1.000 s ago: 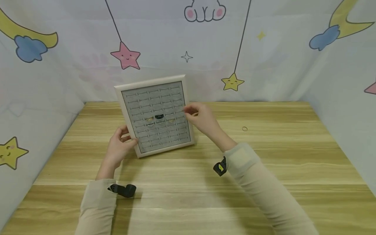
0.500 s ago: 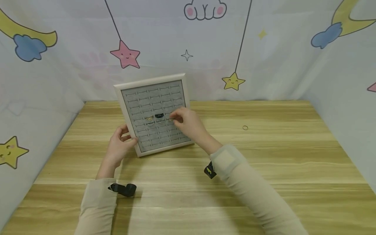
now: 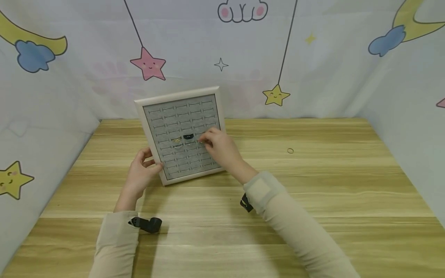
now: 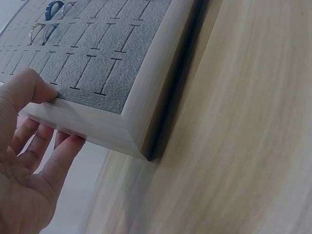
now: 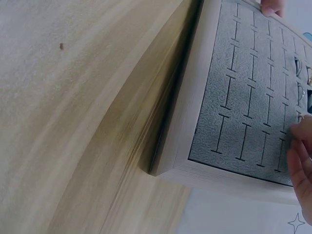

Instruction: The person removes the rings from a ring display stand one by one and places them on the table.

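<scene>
A ring display board in a pale frame [image 3: 177, 97] leans back at a tilt on the table, its grey pad [image 3: 189, 164] lined with slots. My left hand [image 3: 140, 170] grips its lower left side, thumb on the front and fingers behind. Near the pad's middle sit a black ring [image 3: 188, 136], a gold ring [image 3: 177, 140] and a silver ring [image 3: 178, 146]. Right of these, my right hand [image 3: 224, 148] pinches another gold ring at its slot; the fingers mostly cover it. In the right wrist view, the right fingertips [image 5: 301, 129] touch the pad area.
A thin loose ring [image 3: 290, 150] lies on the wooden table [image 3: 313, 185], right of the board. Behind the table hangs a white curtain [image 3: 194, 58] printed with stars, moons and clouds. Each wrist wears a small black camera [image 3: 151, 225].
My right hand has moved left from the board's right edge to the gold ring near the middle, and its fingers have closed there. The left hand and board have stayed put.
</scene>
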